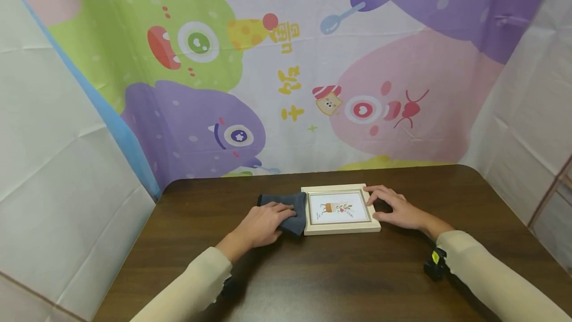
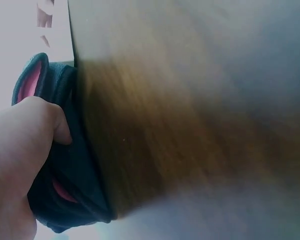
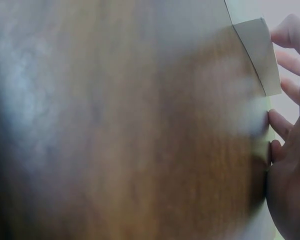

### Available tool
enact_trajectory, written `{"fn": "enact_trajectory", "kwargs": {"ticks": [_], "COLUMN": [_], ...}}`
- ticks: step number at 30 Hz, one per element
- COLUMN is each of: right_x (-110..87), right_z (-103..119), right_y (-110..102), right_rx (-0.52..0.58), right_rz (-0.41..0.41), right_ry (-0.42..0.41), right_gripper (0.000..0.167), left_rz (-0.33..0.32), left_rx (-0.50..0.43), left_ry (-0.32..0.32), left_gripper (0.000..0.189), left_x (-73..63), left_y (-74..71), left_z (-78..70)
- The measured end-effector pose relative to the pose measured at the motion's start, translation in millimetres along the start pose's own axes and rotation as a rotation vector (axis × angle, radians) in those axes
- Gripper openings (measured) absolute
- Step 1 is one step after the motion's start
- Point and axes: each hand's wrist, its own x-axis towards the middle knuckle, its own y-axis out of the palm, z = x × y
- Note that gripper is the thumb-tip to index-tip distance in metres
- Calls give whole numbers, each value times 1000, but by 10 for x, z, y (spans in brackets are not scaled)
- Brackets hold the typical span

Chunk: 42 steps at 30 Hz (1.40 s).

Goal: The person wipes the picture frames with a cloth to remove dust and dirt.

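A dark grey cloth (image 1: 293,222) lies folded against the left edge of a picture frame (image 1: 341,230). My left hand (image 1: 263,223) holds the cloth, fingers spread over its top. In the left wrist view the thumb bends onto the folded cloth (image 2: 75,165), where pink shows inside the folds. The frame lies flat, its light wooden border around a white picture of a small animal and plants. At its right border, my right hand (image 1: 399,210) holds it with bent fingers and thumb. The right wrist view shows fingertips (image 3: 285,36) at the frame's pale side (image 3: 262,57).
Both hands work over a dark brown wooden table (image 1: 313,277). Behind its far edge hangs a curtain (image 1: 295,148) with cartoon monsters, and pale sheets (image 1: 58,163) hang at both sides. A black device (image 1: 433,265) is strapped under the right wrist.
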Motion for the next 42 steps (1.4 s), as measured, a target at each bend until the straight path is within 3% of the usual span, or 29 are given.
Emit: {"fn": "enact_trajectory", "kwargs": {"ticks": [17,28,42], "right_x": [-3,2,1], "right_z": [-13,-5,2], "right_y": [-11,-3,-7], "right_rx": [0,0,-5], "right_rz": [7,9,7], "right_ry": [17,17,18], "right_gripper": [18,18,19], "left_rz": [-33,-48,-46], "left_rx": [35,50,60], "left_ry": [118,125,83], "left_gripper": [57,55,57], "left_x": [-332,-313,-193], "left_y": [-20,-15,-13], "left_z": [-204,-199,-136]}}
